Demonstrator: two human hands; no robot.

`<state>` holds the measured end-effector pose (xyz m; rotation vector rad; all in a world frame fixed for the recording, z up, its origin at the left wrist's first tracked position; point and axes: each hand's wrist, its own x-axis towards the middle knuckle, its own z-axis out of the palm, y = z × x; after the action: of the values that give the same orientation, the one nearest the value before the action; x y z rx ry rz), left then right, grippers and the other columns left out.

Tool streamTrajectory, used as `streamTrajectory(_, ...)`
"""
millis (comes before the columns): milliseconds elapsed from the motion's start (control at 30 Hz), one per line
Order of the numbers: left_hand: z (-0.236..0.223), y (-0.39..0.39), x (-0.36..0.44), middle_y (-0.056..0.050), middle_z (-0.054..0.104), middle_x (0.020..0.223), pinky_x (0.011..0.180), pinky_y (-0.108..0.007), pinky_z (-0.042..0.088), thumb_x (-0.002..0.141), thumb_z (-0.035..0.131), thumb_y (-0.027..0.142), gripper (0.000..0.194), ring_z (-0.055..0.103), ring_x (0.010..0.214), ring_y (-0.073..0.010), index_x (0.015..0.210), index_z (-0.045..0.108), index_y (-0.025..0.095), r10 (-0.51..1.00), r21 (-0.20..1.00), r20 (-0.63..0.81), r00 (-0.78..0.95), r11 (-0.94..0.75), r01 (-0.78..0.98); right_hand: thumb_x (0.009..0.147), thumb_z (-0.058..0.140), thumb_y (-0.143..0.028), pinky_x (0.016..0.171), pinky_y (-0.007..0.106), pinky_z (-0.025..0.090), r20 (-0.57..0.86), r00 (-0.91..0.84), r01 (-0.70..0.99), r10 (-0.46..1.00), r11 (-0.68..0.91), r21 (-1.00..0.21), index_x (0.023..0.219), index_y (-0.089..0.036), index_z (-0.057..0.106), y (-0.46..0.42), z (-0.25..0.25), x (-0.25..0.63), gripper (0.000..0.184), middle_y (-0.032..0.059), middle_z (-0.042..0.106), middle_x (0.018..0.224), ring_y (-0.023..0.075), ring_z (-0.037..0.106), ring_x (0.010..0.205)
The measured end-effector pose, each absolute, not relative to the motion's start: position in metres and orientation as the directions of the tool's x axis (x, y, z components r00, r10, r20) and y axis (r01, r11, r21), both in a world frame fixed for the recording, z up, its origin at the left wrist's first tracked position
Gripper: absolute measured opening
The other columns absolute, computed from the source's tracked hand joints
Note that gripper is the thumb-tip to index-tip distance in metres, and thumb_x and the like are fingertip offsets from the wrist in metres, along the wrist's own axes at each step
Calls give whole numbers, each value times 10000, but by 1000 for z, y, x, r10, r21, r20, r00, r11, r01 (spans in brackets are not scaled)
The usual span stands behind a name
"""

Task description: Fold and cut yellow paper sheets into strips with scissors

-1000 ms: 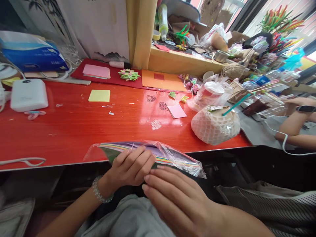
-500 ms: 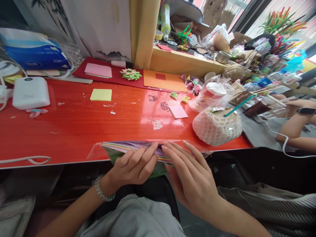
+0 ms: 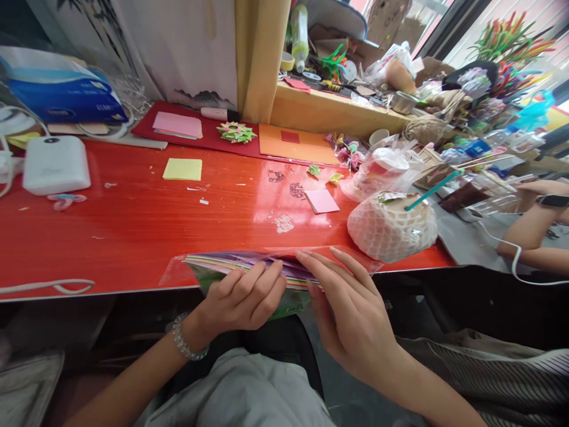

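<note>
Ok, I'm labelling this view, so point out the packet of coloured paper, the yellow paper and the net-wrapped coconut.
Packet of coloured paper (image 3: pixel 294 277): head view, on the sheet edges.
Yellow paper (image 3: pixel 182 169): head view, on its top face.
Net-wrapped coconut (image 3: pixel 390 231): head view, on the netting.

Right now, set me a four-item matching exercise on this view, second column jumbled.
1. Left hand
2. Multicoloured paper stack
3. Yellow paper
4. Netted coconut

A. Flat on the red table
B. Teal straw sticking out
C. Beaded bracelet at its wrist
D. Inside clear plastic

Pairs: 1-C, 2-D, 3-A, 4-B
</note>
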<state>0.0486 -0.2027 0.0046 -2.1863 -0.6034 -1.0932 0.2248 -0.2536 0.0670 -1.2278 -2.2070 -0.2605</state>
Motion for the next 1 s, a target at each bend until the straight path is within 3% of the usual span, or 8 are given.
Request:
streamTrajectory(167, 1, -201, 48, -10, 684, 818, 765, -276, 364, 821, 552, 115, 141, 600, 859, -142, 942, 612, 153, 96, -326, 833, 545, -710, 624, 856, 488, -53, 1010, 325, 426, 598, -389, 818, 701, 561, -125, 1128, -89, 554, -252, 69, 225, 282, 103, 688, 1100, 165, 644, 1035)
streamTrajectory(367, -3, -200, 48, -12, 646, 850, 792, -276, 368, 796, 586, 121, 136, 594, 885, -145, 918, 620, 170, 89, -327, 838, 538, -708, 626, 857, 530, -100, 1004, 353, 438, 568, -418, 828, 709, 555, -84, 944, -150, 625, -251, 70, 225, 138, 88, 681, 1126, 177, 656, 1014)
streamTrajectory(1000, -6, -199, 48, -19, 599, 881, 839, -271, 394, 724, 671, 162, 153, 518, 812, -132, 867, 629, 194, 52, -328, 868, 494, -687, 648, 852, 544, -100, 1005, 343, 439, 567, -423, 812, 707, 573, -108, 954, -138, 646, -251, 71, 227, 149, 94, 687, 1110, 171, 660, 1000)
